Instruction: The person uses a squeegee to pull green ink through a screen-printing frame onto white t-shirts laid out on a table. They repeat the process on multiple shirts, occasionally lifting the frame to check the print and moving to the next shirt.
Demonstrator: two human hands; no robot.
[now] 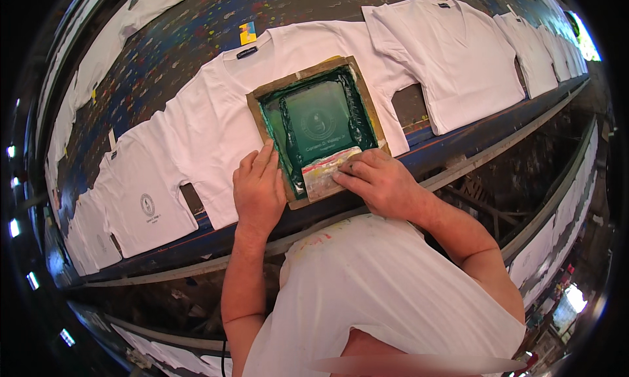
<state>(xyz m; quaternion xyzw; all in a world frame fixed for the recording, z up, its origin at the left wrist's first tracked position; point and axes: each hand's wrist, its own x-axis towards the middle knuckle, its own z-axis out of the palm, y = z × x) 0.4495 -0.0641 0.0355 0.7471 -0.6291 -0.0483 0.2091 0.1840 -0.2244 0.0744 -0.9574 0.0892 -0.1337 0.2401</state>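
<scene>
A wooden screen printing frame [319, 108] with green mesh lies tilted on a white T-shirt [229, 131]. A round emblem and lettering show in the mesh. My left hand [259, 190] grips the frame's left side near its lower corner, fingers along the wood. In my right hand [379, 182] is a pale, ink-stained squeegee [322, 178], pinched between thumb and fingers. It rests inside the frame, at the edge nearest me, below the lettering. The squeegee's lower edge against the mesh is hard to make out.
More white shirts lie along the long printing table, one at left [147, 193] bearing a dark emblem, a plain one at right [452, 56]. A rail [485, 151] runs along the table's near edge. Other shirt rows [547, 243] lie at right and lower left.
</scene>
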